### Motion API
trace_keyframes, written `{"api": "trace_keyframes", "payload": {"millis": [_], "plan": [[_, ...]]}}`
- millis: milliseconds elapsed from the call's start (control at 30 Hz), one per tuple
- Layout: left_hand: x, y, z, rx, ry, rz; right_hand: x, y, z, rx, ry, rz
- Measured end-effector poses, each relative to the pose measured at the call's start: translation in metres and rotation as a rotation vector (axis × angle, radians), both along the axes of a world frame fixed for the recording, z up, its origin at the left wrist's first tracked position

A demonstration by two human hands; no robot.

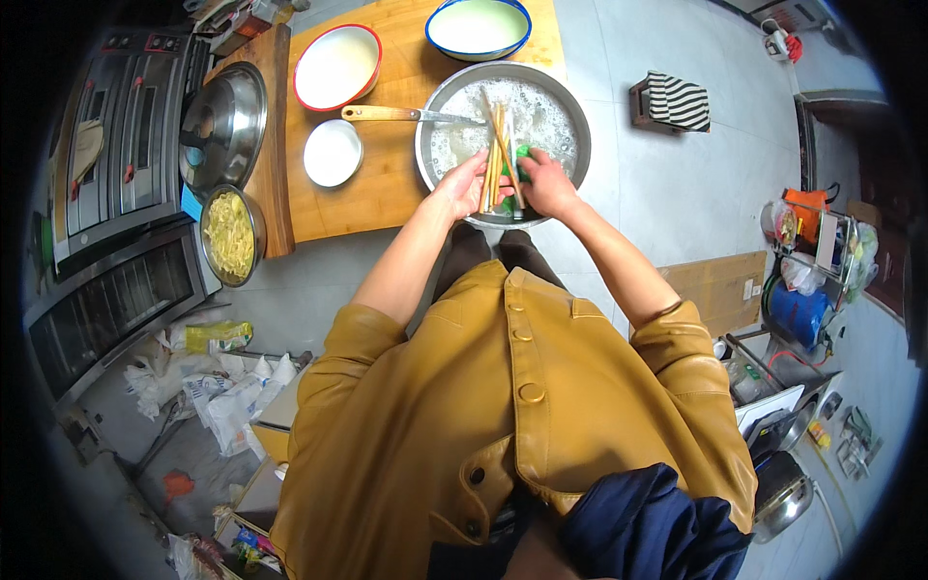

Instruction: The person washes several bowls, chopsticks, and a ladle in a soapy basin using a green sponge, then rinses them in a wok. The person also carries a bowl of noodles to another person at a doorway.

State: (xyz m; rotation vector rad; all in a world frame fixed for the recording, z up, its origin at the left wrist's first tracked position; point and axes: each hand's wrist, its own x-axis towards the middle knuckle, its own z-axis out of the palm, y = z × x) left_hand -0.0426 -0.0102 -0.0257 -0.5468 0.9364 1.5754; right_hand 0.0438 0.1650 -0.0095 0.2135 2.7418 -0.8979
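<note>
A wide metal basin (581,123) of sudsy water stands at the edge of a wooden table. Over its near side, my left hand (464,183) grips a bundle of chopsticks (497,148), which points away from me. My right hand (549,185) is at the bundle's right, its fingers on a green scrubbing cloth or pad (523,154). A utensil with a wooden handle (380,113) rests across the basin's left rim, its metal end reaching over the suds. The lower ends of the chopsticks are partly hidden by my fingers.
On the wooden table (391,203) are a red-rimmed bowl (338,67), a blue-rimmed bowl (478,27) and a small white bowl (333,153). Left are a large metal lid (225,127) and a bowl of shredded food (230,235). A stool with a striped cover (678,101) stands right.
</note>
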Motion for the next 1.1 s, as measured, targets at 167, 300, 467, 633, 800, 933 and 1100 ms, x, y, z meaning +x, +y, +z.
{"api": "trace_keyframes", "payload": {"millis": [167,300,467,633,800,933,1100], "plan": [[-0.001,0.006,-0.009,-0.065,0.087,-0.044,-0.011,-0.002,-0.004,0.09,-0.091,0.106],[0.0,0.006,-0.013,-0.051,0.166,-0.085,-0.024,-0.007,0.0,-0.191,0.017,-0.2],[0.0,0.005,-0.013,0.061,0.043,-0.038,-0.02,-0.019,0.01,-0.448,-0.142,-0.358],[0.0,0.003,-0.007,0.069,0.057,-0.101,-0.024,-0.013,0.005,-0.37,-0.263,-0.242],[-0.005,-0.002,0.005,0.003,0.0,-0.092,-0.022,0.007,0.001,-0.934,-0.591,-0.407],[-0.012,-0.005,0.012,-0.04,-0.035,-0.131,-0.017,0.022,0.012,-0.981,-0.529,-0.298],[-0.027,-0.011,0.01,-0.128,0.103,-0.175,-0.025,0.039,0.027,-0.499,-0.157,-0.002]]}}
